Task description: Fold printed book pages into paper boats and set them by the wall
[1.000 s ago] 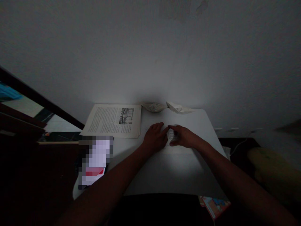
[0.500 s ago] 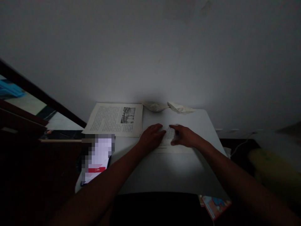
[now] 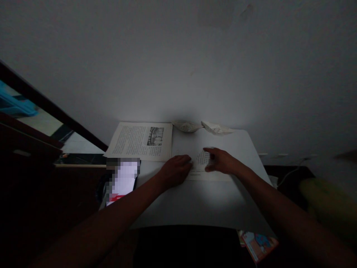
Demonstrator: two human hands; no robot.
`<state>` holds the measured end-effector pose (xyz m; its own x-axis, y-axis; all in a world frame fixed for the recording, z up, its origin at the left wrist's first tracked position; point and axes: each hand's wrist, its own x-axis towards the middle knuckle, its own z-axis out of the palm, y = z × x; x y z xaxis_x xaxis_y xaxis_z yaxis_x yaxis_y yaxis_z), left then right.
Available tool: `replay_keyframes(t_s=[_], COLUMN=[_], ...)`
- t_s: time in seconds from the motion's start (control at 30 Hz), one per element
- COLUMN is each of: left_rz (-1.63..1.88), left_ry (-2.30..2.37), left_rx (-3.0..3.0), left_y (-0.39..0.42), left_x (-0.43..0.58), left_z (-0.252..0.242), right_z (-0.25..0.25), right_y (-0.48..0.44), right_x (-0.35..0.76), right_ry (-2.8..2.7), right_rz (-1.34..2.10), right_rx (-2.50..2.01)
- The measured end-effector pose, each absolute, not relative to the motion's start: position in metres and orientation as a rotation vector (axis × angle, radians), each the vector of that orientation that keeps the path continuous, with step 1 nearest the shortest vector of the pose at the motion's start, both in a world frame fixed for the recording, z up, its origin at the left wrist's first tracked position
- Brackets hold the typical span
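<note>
A printed paper sheet (image 3: 200, 174) lies on the white table (image 3: 167, 208), its upper part folded into a slanted flap. My right hand (image 3: 221, 160) rests on the right side of the flap, index finger and thumb apart around its edge. My left hand (image 3: 176, 171) is at the sheet's left edge with its fingers curled together; whether they pinch the paper is too dark to tell. Behind stand two folded paper shapes, one (image 3: 186, 126) on the left and one (image 3: 216, 128) on the right, near the wall.
Printed pages with a picture (image 3: 134, 139) lie at the table's back left. A phone (image 3: 125, 178) with a lit, partly blurred screen is in front of them, beside my left forearm. A colourful booklet (image 3: 259, 245) shows below the table's front right.
My left hand has moved left and slightly down, away from the flap, and its fingers have drawn together. My right hand stays at the flap. The whole view has shifted slightly.
</note>
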<state>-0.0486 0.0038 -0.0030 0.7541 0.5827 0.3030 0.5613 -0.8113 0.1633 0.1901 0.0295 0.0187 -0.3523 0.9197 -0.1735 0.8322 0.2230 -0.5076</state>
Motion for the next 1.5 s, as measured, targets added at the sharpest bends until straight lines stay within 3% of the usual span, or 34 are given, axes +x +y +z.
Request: replay_keyframes(t_s=[0.27, 0.67, 1.5], left_rz=[0.543, 0.379, 0.18], left_ry=[1.079, 1.274, 1.119], left_rx=[2.797, 2.759, 2.85], left_y=[-0.027, -0.009, -0.028], left_x=[0.01, 0.022, -0.046], left_z=[-0.01, -0.011, 0.005], right_z=[0.021, 0.021, 0.021], right_y=[0.028, 0.028, 0.028], right_x=[0.189, 0.188, 0.186], right_ry=[-2.378, -2.348, -2.245], right_rz=[0.738, 0.762, 0.84], right_rx=[-1.614, -1.563, -1.717])
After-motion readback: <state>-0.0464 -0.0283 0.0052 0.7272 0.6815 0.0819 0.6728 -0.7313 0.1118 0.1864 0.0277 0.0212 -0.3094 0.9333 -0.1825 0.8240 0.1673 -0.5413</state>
